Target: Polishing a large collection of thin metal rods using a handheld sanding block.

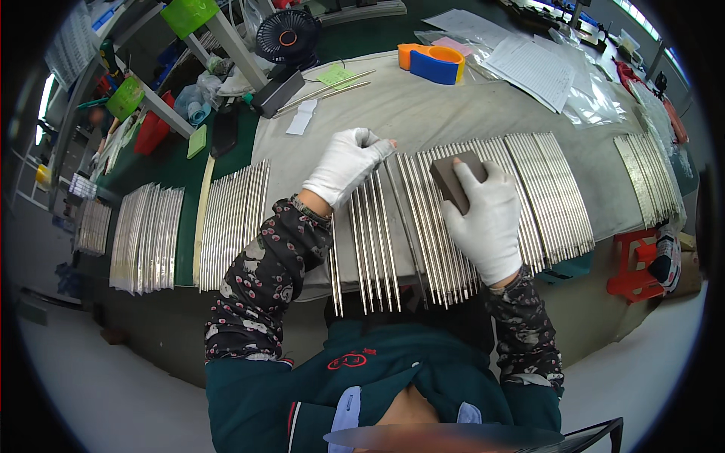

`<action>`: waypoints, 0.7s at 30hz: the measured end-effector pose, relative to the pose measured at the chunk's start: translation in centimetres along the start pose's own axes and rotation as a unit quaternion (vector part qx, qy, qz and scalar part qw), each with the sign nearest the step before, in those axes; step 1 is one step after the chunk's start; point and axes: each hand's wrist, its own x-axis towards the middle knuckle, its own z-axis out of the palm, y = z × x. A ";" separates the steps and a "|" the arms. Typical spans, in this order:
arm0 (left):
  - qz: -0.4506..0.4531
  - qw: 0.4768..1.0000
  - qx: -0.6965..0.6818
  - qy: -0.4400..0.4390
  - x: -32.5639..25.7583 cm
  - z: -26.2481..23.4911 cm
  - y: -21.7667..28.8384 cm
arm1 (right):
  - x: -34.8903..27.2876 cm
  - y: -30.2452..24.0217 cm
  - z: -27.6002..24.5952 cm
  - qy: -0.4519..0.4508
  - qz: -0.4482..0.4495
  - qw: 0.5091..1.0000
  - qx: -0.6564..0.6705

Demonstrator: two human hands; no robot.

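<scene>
My left hand (350,164), in a white glove with bare fingertips, is closed in a pinch at the far end of a thin metal rod (405,226). That rod stands a little apart from its neighbours and looks darker. My right hand (487,219), also gloved, grips a grey-brown rectangular block (455,181) that looks like a sanding block. The block rests over a row of shiny metal rods (434,241) lying side by side. Left of the single rod, several loose rods (371,249) lie under and in front of my left hand.
Further bundles of rods lie at the right (555,196) and left (236,226), with plastic-wrapped rods (147,234) beyond. At the back are a black fan (287,38), an orange-and-blue tape dispenser (432,63) and papers (531,72). A red stool (633,264) stands right of the table.
</scene>
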 end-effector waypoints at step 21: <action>0.355 0.793 0.420 -0.260 -8.7 2.4 -4.2 | -5.2 3.3 -5.0 0.001 0.074 0.987 0.145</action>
